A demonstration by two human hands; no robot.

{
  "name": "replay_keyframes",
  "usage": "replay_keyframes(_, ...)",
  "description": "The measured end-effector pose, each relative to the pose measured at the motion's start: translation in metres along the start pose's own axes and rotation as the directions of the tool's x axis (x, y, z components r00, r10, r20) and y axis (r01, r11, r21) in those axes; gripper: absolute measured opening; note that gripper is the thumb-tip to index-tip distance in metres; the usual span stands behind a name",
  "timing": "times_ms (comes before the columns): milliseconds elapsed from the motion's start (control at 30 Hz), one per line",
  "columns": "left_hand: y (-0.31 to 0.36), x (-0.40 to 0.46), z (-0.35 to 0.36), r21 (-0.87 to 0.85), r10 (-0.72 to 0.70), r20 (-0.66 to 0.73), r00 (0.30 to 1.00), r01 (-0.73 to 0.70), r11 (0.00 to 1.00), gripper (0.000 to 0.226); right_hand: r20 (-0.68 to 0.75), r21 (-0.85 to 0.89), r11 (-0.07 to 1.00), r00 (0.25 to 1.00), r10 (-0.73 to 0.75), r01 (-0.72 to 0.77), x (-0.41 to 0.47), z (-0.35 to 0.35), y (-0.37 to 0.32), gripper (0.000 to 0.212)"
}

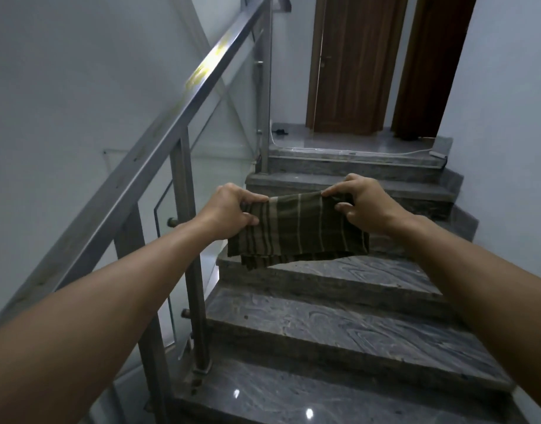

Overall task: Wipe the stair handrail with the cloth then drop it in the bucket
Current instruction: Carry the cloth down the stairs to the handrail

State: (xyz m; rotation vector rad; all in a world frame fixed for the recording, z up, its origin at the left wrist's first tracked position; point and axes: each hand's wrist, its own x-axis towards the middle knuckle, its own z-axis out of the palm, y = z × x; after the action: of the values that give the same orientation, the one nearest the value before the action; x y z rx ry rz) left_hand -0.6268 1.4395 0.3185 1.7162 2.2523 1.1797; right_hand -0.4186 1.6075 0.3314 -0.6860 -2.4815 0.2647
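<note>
Both arms reach forward over a flight of grey marble stairs [339, 328] that climbs toward 12 o'clock. The left hand [231, 211] and the right hand [359, 203] hold a folded olive-green cloth with pale stripes [296, 232] stretched between them in mid-air, above the steps and touching none of them. The left fingers [250, 220] pinch the cloth's upper corner at 9 o'clock, thumb on top and fingers curled under. The right fingers [344, 207] pinch the opposite upper corner at 3 o'clock, with the cloth's edge caught between thumb and forefinger. The lower folded layers hang loose toward 6 o'clock.

The steel handrail [171, 123] runs diagonally from 8 o'clock up to 12 o'clock, well apart from the cloth, carried on square metal posts [186, 209] with glass panels [229, 139] between them. At the top, a landing [354, 145] meets two brown wooden doors [351, 62], and a white cable [394, 154] trails across its edge.
</note>
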Motion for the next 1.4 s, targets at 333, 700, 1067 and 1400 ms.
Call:
replay_keyframes(333, 0.035, 0.137, -0.039, 0.056, -0.064, -0.083, 0.994, 0.069, 0.996, 0.042, -0.028, 0.02, 0.994, 0.994, -0.107, 0.108, 0.153, -0.048, 0.042, 0.033)
replay_keyframes(700, 0.038, 0.257, -0.118, 0.103, -0.074, -0.188, 0.979, 0.094, 0.99, 0.041, -0.057, 0.008, 0.979, 0.977, -0.204, 0.205, 0.312, -0.08, 0.028, 0.034)
replay_keyframes(1067, 0.001, 0.405, -0.193, 0.135, -0.048, -0.221, 0.974, 0.079, 0.988, 0.041, -0.134, 0.054, 0.975, 0.969, -0.206, 0.215, 0.478, -0.079, 0.022, 0.032)
replay_keyframes(1400, 0.007, 0.515, -0.232, 0.15, -0.055, -0.229, 0.972, 0.091, 0.985, 0.044, -0.179, 0.024, 0.977, 0.962, -0.206, 0.214, 0.582, -0.116, 0.035, 0.031)
